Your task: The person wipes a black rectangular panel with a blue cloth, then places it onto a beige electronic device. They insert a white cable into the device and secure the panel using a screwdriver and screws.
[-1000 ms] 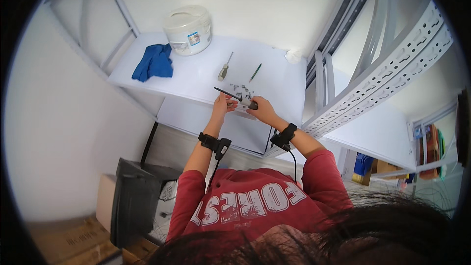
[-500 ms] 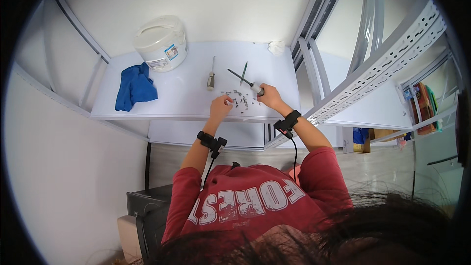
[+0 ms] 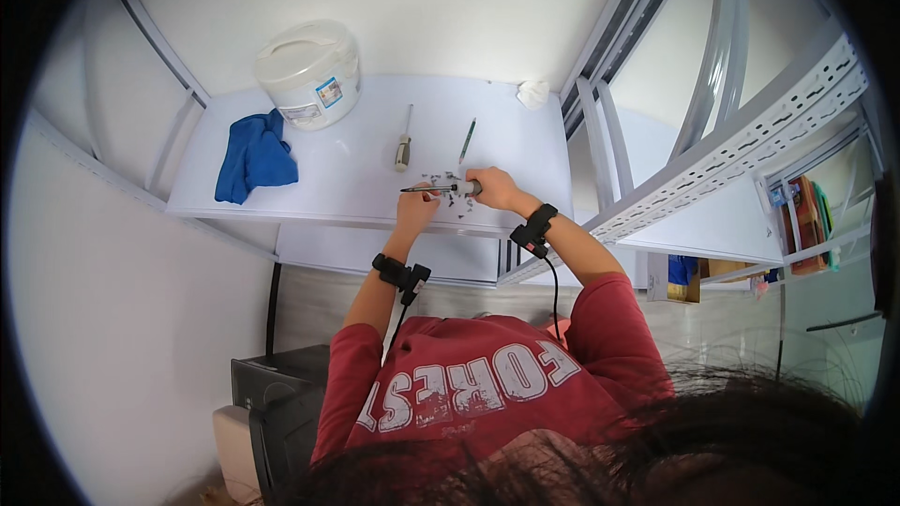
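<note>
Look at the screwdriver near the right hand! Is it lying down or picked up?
Picked up: the right hand grips the screwdriver at one end, its shaft pointing left.

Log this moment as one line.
right hand: holding screwdriver | left hand: near its tip, contents unclear | nearby: small loose parts, second screwdriver, green pen-like item | shelf: white tub, blue cloth

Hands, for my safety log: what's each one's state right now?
Left hand: partly curled; cannot tell if it holds anything.
Right hand: closed, holding a screwdriver.
</note>
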`<state>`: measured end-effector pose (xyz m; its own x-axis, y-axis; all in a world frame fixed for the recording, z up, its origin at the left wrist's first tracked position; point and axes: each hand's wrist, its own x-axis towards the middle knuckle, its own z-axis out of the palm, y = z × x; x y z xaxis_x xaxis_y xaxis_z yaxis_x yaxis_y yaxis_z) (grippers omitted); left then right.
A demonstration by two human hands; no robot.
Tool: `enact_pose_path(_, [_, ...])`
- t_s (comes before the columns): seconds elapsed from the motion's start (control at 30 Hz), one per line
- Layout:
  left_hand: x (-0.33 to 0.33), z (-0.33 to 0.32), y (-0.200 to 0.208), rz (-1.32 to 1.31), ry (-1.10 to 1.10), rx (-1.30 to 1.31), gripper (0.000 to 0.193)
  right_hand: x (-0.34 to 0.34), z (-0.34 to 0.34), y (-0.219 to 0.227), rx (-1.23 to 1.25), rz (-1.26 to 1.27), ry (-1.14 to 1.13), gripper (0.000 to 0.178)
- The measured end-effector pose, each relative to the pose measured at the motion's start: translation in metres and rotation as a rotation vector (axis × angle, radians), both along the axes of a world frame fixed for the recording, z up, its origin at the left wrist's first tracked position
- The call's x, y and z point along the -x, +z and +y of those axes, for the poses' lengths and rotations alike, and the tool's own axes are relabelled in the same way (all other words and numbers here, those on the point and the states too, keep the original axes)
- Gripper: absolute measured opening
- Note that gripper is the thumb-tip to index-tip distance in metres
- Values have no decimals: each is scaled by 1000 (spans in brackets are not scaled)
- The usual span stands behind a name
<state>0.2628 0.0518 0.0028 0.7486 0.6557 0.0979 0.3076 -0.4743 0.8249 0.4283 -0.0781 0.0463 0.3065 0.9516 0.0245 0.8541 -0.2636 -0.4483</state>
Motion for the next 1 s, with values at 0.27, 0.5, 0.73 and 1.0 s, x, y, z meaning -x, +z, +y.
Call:
enact_pose_path(0.27, [4, 8, -8, -75, 29, 41, 17, -3, 9, -8, -28, -91, 20, 20])
enact_pose_path(0.5, [5, 12, -18, -113, 45, 78, 19, -1, 13, -9, -106, -97, 73, 22])
enact_pose_path(0.73, [8, 14, -24, -79, 42, 101, 17, 1, 16, -9, -64, -104, 68, 22])
enact_pose_path(1.0, [0, 9, -17, -176, -34, 532, 21, 0, 12, -5, -145, -76, 22, 21])
